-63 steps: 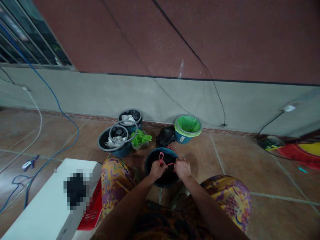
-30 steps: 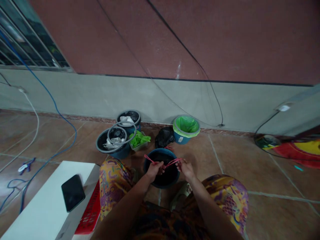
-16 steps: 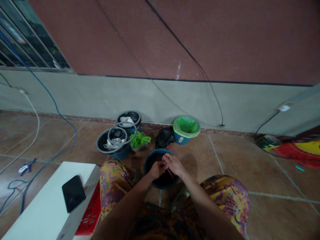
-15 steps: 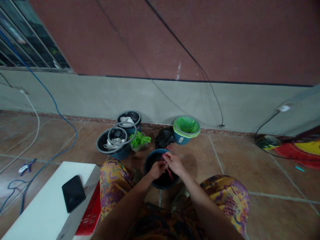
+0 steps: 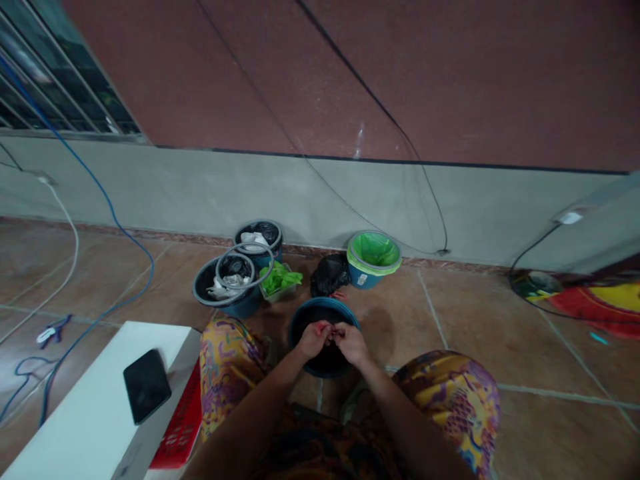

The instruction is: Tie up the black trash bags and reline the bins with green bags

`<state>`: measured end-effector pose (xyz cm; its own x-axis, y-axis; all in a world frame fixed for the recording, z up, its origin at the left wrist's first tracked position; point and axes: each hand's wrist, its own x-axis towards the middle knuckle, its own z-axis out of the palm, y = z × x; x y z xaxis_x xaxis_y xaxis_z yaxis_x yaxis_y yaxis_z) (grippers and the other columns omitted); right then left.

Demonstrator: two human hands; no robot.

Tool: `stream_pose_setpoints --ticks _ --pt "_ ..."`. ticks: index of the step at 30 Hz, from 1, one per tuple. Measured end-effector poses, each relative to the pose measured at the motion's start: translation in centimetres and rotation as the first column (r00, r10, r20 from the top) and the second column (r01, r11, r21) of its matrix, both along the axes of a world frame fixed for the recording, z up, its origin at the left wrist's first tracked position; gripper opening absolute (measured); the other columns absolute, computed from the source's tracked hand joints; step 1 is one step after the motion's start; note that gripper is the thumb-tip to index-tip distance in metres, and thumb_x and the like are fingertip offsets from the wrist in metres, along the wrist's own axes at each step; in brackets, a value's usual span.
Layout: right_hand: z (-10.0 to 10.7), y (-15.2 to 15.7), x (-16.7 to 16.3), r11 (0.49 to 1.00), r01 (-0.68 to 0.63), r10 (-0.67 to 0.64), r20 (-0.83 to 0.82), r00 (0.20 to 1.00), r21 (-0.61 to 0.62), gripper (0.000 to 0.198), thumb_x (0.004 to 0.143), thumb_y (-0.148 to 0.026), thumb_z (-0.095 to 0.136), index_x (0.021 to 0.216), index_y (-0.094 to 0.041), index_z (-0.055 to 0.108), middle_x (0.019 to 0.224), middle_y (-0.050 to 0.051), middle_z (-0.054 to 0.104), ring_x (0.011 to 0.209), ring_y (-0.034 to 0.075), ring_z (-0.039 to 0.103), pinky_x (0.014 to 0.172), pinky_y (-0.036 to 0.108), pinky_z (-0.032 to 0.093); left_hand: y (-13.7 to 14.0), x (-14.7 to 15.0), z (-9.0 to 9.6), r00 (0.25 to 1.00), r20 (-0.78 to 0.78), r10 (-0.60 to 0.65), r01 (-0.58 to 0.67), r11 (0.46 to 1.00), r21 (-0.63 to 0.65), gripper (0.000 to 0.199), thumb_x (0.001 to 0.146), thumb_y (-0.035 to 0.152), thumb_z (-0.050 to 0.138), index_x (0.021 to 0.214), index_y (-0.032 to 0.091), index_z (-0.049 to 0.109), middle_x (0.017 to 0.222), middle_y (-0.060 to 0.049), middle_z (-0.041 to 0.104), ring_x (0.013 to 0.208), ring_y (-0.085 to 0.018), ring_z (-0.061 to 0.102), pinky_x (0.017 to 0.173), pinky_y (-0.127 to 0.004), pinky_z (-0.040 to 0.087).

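My left hand [image 5: 312, 339] and my right hand [image 5: 352, 341] meet fingertip to fingertip over a dark blue bin [image 5: 300, 313]. Both are closed in a pinch. A bit of thin red string [image 5: 323, 326] shows at the fingers of the left hand. The right fingertips press against the same spot, and most of what lies between them is too small to see. Below the hands the bin's inside is dark. Beyond its far rim a few red strands [image 5: 339, 295] lie by a black plastic bag [image 5: 330, 275].
Two bins with black liners [image 5: 235, 307] stand left, a loose grey ring [image 5: 273, 260] resting across them. Beside them is a tub with green plastic [image 5: 280, 280]. A green-lined bin [image 5: 373, 273] stands by the wall. A phone [image 5: 147, 387] lies on a white box [image 5: 90, 393] above a red basket [image 5: 180, 427].
My right hand has come down and right from above the left. The red strands that hung from my hands no longer show there; only a small red bit is visible.
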<state>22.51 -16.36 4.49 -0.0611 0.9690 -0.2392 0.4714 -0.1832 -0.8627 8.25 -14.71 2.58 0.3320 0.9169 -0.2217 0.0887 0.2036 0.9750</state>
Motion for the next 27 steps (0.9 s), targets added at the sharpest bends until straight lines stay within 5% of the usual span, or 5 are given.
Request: stream_pose_setpoints --ticks 7,12,20,24,27 --pt "2.4 0.2 0.4 0.999 -0.050 0.046 0.412 0.910 0.000 0.023 0.084 -0.018 0.050 0.085 -0.020 0.074 0.091 0.008 0.074 0.090 0.021 0.067 0.080 0.030 0.045 -0.5 0.3 0.2 0.962 0.179 0.207 -0.144 0.940 -0.310 0.027 0.068 0.038 0.071 0.076 0.012 0.067 0.067 -0.004 0.067 0.057 -0.010 0.060 0.057 -0.023 0.045" --pt "2.6 -0.4 0.3 0.997 -0.077 0.078 0.365 0.928 -0.018 0.019 0.082 -0.019 0.056 0.083 -0.023 0.075 0.091 0.005 0.075 0.088 0.020 0.067 0.078 0.028 0.045 -0.5 0.2 0.5 0.945 0.195 0.264 -0.177 0.910 -0.375 0.020 0.058 0.023 0.075 0.074 0.012 0.069 0.061 -0.001 0.064 0.056 -0.009 0.056 0.056 -0.022 0.041" --pt "1.7 -0.8 1.0 0.987 -0.112 0.149 0.405 0.902 -0.114 0.022 0.081 -0.018 0.056 0.088 -0.021 0.076 0.095 0.004 0.075 0.092 0.019 0.067 0.083 0.027 0.047 -0.4 -0.1 0.2 0.984 -0.130 0.123 -0.120 0.992 0.033 0.007 0.059 0.012 0.063 0.062 0.015 0.069 0.061 0.001 0.065 0.062 -0.012 0.056 0.064 -0.024 0.043" --pt "1.3 0.0 0.9 0.998 -0.066 0.063 0.369 0.927 -0.004 0.038 0.079 -0.007 0.046 0.106 -0.019 0.071 0.114 0.006 0.071 0.107 0.017 0.064 0.096 0.026 0.044 -0.2 -0.3 0.7 0.959 -0.284 0.029 0.037 0.973 0.226 0.014 0.064 0.009 0.057 0.064 0.016 0.069 0.064 0.001 0.067 0.063 -0.012 0.057 0.066 -0.024 0.044" --pt "1.1 0.5 0.4 0.983 -0.175 0.162 0.168 0.972 0.061 0.040 0.079 -0.006 0.043 0.108 -0.020 0.068 0.113 0.005 0.071 0.106 0.016 0.063 0.098 0.027 0.044 -0.2 -0.3 1.0 0.956 -0.290 0.046 0.055 0.942 0.332 0.014 0.066 0.007 0.054 0.064 0.016 0.065 0.064 0.001 0.064 0.063 -0.012 0.056 0.065 -0.023 0.043"
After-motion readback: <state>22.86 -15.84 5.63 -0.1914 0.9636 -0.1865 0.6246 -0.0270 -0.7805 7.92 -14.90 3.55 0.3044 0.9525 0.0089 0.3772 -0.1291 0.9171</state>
